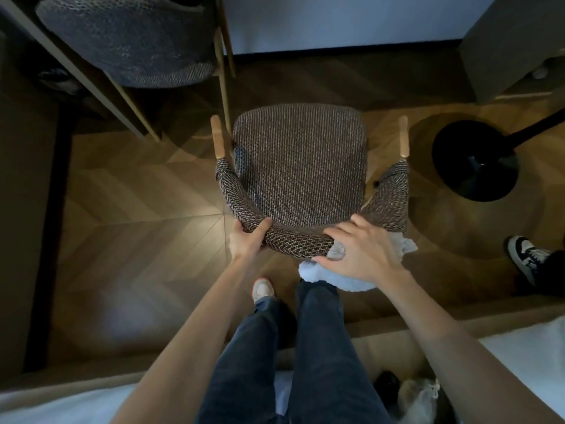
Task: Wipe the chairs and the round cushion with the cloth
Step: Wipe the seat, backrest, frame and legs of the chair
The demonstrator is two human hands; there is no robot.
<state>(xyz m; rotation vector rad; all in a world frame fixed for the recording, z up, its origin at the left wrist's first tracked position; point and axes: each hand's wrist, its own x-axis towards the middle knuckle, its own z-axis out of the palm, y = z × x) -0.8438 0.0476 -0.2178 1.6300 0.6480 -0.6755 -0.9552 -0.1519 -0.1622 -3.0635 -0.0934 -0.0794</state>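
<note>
The near armchair (299, 166) stands on the chevron wood floor (137, 194), its seat facing away from the person, who stands behind it; the curved backrest (287, 238) is therefore the closest part and is the surface under work. The left hand (247, 240) grips the left part of the backrest, thumb over the inner side and fingers wrapped underneath; this hold most likely steadies the light frame against the wiping force. The right hand (363, 252) lies flat with fingers spread wide, pressing the cloth (333, 278) onto the right part of the backrest; the spread palm covers more fabric per stroke, and the cloth hangs down the outer face below the hand. The cloth is pale blue-white, fluffy and loosely bunched; the armchair upholstery is a coarse brown-grey weave with a pronounced rib, wrapped around the rounded backrest and arms; each arm ends in a bare wooden tip (217, 136). A second chair (128, 41), in a darker grey weave on slim pale legs, stands at the far left of the floor and is not yet being wiped; the round cushion is not in view. A black disc-shaped stand base (475, 160) sits on the floor right of the armchair; another person's sneaker (526, 258) shows at the right edge.
</note>
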